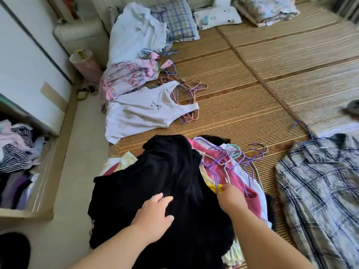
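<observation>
Broadly, the woven mat (262, 78) carries everything; on its near edge lies a heap of clothes, and the black garment (165, 171) is spread over the top of that heap, its long axis running from the person's lap straight away toward the white vest (139, 111); a plaid shirt (320, 181) lies well apart to the right. Beside the black garment's right edge a pink top (240, 177) shows, with a tangle of purple hangers (223, 158) lying on it, hooks pointing away and to the right. The left hand (155, 214) rests flat on the near half of the black garment, fingers straight and spread, holding nothing; the right hand (231, 199) is the nearer one to the small yellow piece (214, 187), and its thumb and fingertips pinch it at the garment's right edge. That piece lies crosswise, its short length pointing left under the black cloth; whether it is a clip or a hanger's end cannot be told. Judging by this, the pull should go right, away from the cloth, while the left palm pins the garment.
</observation>
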Demonstrator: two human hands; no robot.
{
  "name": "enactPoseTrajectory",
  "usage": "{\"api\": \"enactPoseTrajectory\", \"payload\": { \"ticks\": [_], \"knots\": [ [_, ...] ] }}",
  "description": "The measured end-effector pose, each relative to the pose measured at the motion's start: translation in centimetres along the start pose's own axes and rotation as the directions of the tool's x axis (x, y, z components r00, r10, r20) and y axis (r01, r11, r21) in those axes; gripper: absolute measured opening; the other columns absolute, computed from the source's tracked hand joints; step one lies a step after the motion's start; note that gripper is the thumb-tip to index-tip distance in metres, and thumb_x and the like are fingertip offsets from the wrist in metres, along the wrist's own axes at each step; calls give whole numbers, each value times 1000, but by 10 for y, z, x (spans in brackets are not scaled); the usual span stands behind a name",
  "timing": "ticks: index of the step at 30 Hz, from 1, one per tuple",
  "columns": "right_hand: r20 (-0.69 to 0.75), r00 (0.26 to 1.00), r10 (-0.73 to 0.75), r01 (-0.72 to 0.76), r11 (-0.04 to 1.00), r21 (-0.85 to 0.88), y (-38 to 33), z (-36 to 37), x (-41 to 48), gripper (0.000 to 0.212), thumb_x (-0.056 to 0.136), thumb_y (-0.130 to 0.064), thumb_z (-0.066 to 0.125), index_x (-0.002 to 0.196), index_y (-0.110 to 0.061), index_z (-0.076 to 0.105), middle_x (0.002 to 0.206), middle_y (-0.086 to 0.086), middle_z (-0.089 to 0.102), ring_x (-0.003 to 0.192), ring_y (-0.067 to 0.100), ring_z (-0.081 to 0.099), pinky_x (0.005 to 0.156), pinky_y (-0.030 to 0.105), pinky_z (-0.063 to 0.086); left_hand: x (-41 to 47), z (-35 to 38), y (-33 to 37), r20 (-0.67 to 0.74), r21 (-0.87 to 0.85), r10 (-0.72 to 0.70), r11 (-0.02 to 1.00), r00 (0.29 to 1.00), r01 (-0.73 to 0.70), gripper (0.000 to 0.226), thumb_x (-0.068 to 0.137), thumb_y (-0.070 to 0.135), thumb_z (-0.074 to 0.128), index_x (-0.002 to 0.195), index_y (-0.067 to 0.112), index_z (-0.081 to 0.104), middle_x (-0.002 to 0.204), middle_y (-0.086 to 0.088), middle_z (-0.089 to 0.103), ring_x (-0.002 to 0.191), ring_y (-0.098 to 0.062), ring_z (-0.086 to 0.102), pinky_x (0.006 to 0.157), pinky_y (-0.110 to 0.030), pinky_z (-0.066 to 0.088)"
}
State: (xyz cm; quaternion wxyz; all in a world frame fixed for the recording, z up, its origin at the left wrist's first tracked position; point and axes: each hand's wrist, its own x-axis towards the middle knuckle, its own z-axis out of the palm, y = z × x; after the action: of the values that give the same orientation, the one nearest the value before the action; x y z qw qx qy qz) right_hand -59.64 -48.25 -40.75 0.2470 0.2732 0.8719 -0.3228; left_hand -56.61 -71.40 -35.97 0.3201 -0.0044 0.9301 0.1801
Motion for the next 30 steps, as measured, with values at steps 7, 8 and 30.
{"api": "enactPoseTrajectory", "payload": {
  "ticks": [7, 8, 30],
  "knots": [
    [-4, 997, -73, 70, 972, -225, -3, -6, 0, 20, 88, -24, 54, 105, -15, 58, 105, 5, 64, 99, 26, 61, 71, 30, 45, 0, -15, 4, -50, -34, 9, 999, 999, -10, 59, 91, 36, 50, 144, 40, 27, 156, 11, 15, 140, -11, 24, 113, -39, 29],
    [-4, 996, -94, 89, 955, -282, -2, -4, 4, 20, 90, -20, 51, 108, -14, 58, 107, 5, 63, 101, 25, 61, 73, 30, 47, 5, -14, 4, -52, -33, 11, 999, 999, -13, 60, 91, 36, 50, 145, 41, 26, 157, 12, 14, 140, -11, 24, 113, -39, 29],
    [-198, 683, -703, 729, 672, 132, -123, -134, -115, 26, 94, -19, 51, 112, -32, 62, 91, -17, 61, 82, 3, 54, 66, 21, 38, -57, -202, 37, -616, 183, 188, 979, 765, -93, 67, 81, 27, 66, 141, 19, 38, 144, -11, 31, 132, -32, 31, 111, -40, 27]
  ]
}}
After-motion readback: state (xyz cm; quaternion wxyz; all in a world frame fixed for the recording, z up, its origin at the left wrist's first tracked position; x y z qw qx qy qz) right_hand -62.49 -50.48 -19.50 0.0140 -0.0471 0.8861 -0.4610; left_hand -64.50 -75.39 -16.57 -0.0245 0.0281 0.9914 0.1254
